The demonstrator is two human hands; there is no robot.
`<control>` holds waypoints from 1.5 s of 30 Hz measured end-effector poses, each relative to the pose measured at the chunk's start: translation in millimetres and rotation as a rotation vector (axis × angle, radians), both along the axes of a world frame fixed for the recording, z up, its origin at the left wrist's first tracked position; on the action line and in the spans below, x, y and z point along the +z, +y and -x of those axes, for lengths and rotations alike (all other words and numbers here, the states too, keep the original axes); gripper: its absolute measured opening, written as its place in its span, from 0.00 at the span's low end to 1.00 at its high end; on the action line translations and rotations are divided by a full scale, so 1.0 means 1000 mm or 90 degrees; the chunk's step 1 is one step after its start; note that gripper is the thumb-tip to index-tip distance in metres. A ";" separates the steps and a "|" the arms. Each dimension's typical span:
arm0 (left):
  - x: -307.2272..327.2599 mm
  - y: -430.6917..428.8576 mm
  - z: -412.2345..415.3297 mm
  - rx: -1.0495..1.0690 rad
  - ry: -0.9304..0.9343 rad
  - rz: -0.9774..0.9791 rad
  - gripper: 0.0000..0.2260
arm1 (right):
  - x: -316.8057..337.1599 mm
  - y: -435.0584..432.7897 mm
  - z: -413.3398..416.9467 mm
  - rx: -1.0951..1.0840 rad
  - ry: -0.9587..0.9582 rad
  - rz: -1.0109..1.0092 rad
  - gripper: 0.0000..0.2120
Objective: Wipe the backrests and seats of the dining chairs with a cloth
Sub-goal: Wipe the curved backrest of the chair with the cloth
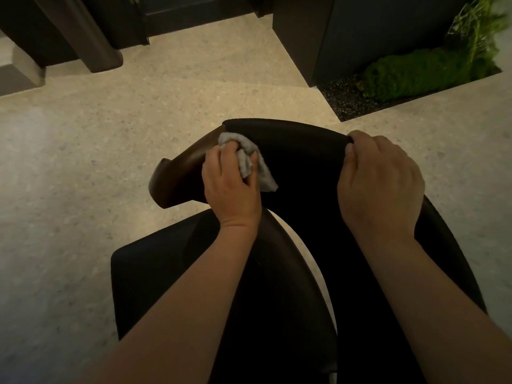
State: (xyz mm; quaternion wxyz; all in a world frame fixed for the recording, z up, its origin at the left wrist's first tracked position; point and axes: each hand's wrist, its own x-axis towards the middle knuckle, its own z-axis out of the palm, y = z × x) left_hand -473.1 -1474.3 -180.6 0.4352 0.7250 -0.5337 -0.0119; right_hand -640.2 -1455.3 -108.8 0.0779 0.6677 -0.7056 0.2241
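Observation:
A dark dining chair stands just below me, its curved black backrest arching across the middle of the view. A brown wooden armrest curls off the backrest's left end. My left hand is shut on a bunched grey cloth, which is pressed against the left part of the backrest where it meets the armrest. My right hand grips the backrest's top edge at the right end, fingers curled over it. A second dark chair seat or back lies under my left forearm.
Pale speckled floor spreads left and beyond the chair. A recessed planter with green moss and grass sits at the upper right beside a dark wall panel. Dark furniture legs stand at the upper left.

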 end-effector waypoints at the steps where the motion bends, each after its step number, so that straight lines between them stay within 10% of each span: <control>1: -0.003 0.001 0.002 0.005 0.020 0.001 0.17 | -0.001 0.000 0.000 0.000 0.002 0.000 0.15; 19: -0.067 0.051 -0.020 -0.082 0.210 -0.422 0.11 | -0.003 -0.001 -0.001 0.000 0.002 0.008 0.16; 29: 0.041 0.021 -0.037 -0.131 -0.118 0.012 0.12 | 0.001 -0.001 -0.004 -0.006 0.013 0.001 0.15; 41: -0.004 0.034 -0.073 -0.128 -0.242 -0.156 0.22 | -0.001 0.000 -0.003 -0.010 0.030 0.000 0.14; 45: -0.025 0.043 -0.051 -0.124 -0.056 -0.226 0.24 | -0.003 0.000 -0.001 -0.013 0.034 0.008 0.15</control>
